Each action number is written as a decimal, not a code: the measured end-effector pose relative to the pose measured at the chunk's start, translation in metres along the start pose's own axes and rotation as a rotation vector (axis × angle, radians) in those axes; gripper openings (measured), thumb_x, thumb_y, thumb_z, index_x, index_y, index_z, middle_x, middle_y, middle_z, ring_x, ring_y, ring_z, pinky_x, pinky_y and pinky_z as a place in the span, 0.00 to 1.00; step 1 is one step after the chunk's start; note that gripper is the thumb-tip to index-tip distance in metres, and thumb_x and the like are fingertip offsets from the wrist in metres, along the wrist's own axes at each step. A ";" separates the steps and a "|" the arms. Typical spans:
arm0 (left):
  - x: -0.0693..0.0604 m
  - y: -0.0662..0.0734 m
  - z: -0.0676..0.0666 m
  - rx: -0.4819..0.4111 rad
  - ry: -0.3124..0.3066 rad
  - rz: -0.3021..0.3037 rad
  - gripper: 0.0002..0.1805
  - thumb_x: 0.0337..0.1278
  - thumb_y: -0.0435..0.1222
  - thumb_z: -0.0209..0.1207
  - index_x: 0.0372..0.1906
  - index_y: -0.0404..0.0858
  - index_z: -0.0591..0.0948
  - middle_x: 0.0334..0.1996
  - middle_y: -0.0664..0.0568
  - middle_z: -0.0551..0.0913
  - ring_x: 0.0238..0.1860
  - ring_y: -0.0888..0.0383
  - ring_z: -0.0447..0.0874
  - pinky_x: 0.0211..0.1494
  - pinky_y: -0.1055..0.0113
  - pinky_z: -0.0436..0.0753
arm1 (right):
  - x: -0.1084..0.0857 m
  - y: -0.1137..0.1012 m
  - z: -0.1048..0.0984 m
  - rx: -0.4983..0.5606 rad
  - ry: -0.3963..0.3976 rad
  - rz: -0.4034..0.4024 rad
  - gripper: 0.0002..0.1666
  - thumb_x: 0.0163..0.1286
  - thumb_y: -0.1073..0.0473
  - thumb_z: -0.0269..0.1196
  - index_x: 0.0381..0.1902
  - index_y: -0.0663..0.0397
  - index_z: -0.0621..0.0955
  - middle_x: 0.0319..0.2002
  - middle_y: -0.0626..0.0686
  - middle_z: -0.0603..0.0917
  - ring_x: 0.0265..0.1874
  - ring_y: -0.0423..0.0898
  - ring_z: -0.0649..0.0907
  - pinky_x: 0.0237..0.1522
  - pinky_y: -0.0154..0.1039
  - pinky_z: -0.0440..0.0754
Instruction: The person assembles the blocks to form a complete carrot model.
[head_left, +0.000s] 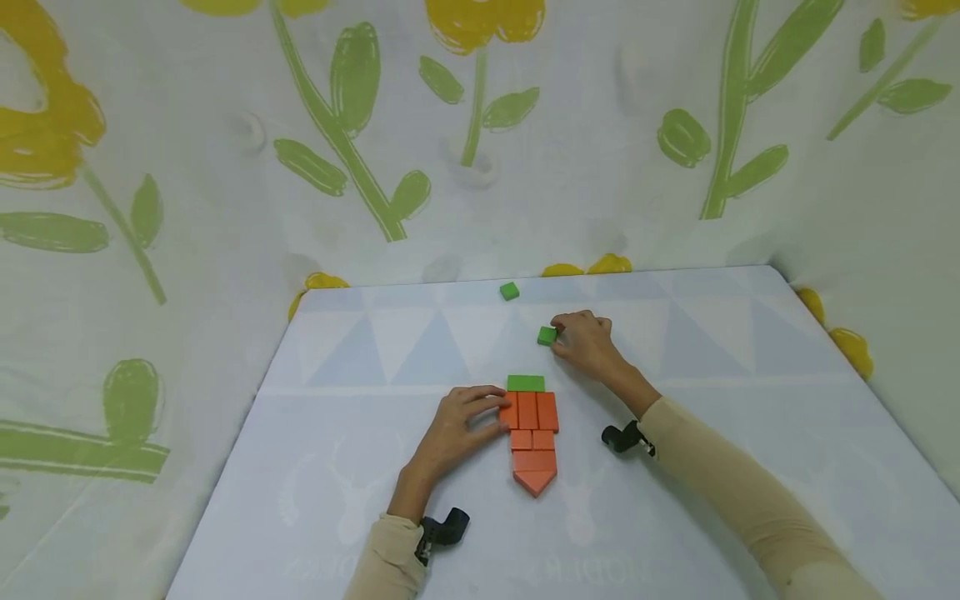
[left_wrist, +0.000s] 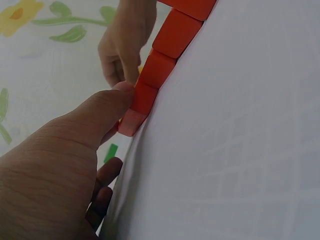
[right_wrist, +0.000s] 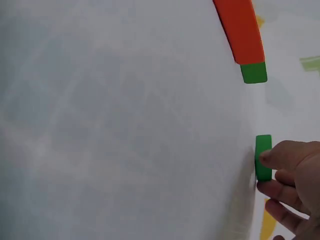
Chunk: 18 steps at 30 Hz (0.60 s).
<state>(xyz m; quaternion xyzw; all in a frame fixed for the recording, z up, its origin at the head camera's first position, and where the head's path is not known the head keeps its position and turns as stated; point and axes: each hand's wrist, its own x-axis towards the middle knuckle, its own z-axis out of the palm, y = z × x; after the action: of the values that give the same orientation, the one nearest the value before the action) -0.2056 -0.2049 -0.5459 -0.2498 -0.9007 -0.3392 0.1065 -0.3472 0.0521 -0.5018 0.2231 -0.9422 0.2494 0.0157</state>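
Observation:
On the table an orange, carrot-like arrangement of blocks (head_left: 527, 411) tapers to a point toward the person, with a green rectangular block (head_left: 526, 383) at its far end. My left hand (head_left: 457, 425) rests at its left side, thumb and fingertips touching the leftmost upright orange block; in the left wrist view the thumb lies against the orange row (left_wrist: 145, 97). Farther back, my right hand (head_left: 588, 343) pinches a small green block (head_left: 547, 336) between thumb and fingers, also seen in the right wrist view as an upright green piece (right_wrist: 263, 155).
Another small green block (head_left: 510, 291) lies near the table's far edge, beyond the right hand. The pale table (head_left: 300, 483) carries a triangle pattern along its back. A flower-printed cloth (head_left: 555, 183) hangs behind and at both sides. A small black camera is strapped to each wrist.

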 end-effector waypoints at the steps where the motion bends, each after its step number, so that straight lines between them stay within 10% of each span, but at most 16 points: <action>1: 0.000 0.000 0.000 0.001 -0.003 0.000 0.21 0.61 0.48 0.67 0.58 0.50 0.84 0.61 0.60 0.78 0.61 0.55 0.73 0.64 0.50 0.70 | -0.001 0.000 0.001 0.006 0.001 -0.016 0.22 0.65 0.59 0.68 0.57 0.57 0.82 0.48 0.53 0.85 0.58 0.56 0.73 0.58 0.61 0.59; 18: 0.001 0.004 -0.003 -0.001 -0.001 0.002 0.21 0.61 0.47 0.68 0.58 0.49 0.84 0.61 0.58 0.79 0.59 0.53 0.74 0.61 0.49 0.72 | 0.001 -0.052 -0.003 -0.095 -0.154 -0.355 0.20 0.67 0.57 0.69 0.57 0.50 0.83 0.50 0.45 0.85 0.58 0.50 0.73 0.64 0.61 0.58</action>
<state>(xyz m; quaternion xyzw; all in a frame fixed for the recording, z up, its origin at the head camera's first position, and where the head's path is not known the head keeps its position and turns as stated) -0.2041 -0.2044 -0.5409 -0.2509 -0.9003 -0.3395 0.1063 -0.3256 0.0128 -0.4749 0.4034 -0.8971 0.1802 -0.0023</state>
